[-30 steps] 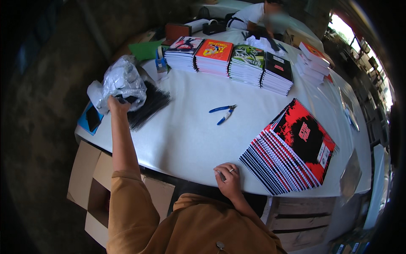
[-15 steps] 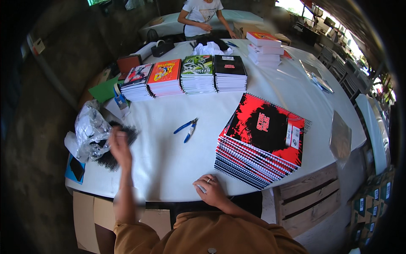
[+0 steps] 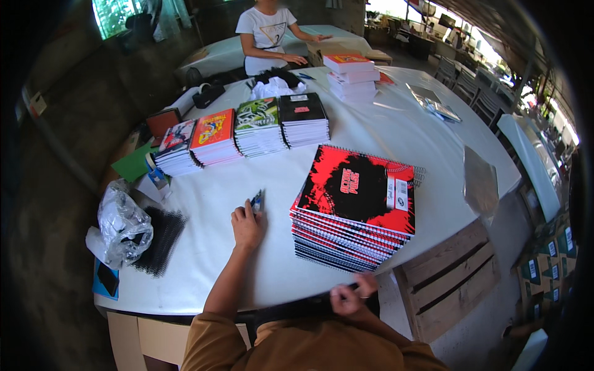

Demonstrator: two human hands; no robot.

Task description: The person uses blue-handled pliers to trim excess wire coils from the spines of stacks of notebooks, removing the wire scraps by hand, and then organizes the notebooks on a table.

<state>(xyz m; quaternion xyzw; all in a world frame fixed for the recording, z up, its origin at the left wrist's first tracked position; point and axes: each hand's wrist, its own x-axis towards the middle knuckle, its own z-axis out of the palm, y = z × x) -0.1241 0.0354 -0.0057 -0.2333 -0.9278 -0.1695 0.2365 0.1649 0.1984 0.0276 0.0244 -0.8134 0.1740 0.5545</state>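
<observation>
The person's left hand (image 3: 247, 226) lies on the white table (image 3: 396, 133), fingers curled over the blue-handled pliers (image 3: 257, 201). The pliers sit just left of the big stack of red-and-black spiral notebooks (image 3: 356, 207), approx. mid-table, tips pointing away from the person. The hand looks closed on the handles, though the grip itself is hidden under the palm, so how firm it is can't be told. The right hand (image 3: 349, 297) is at the near table edge, just below the stack's front corner, fingers pinched on something thin and dark, prob. a black strip or binding piece; the view is too blurred there to name it.

The stack stands close to the near edge, within easy reach of both hands, its wire spines turned to the far right. It blocks the straight line between the two hands, so the left arm comes in beside it.

Further left: a crumpled clear plastic bag (image 3: 120, 226) resting against a pile of black binding coils (image 3: 161, 238). Behind the pliers, four smaller stacks of colourful notebooks (image 3: 244, 133) in a row. Far side: another stack with red covers (image 3: 352, 74), and a second person in a white shirt (image 3: 266, 34) with hands at the table's far edge. A wooden crate (image 3: 448, 278) stands below the table at right.
</observation>
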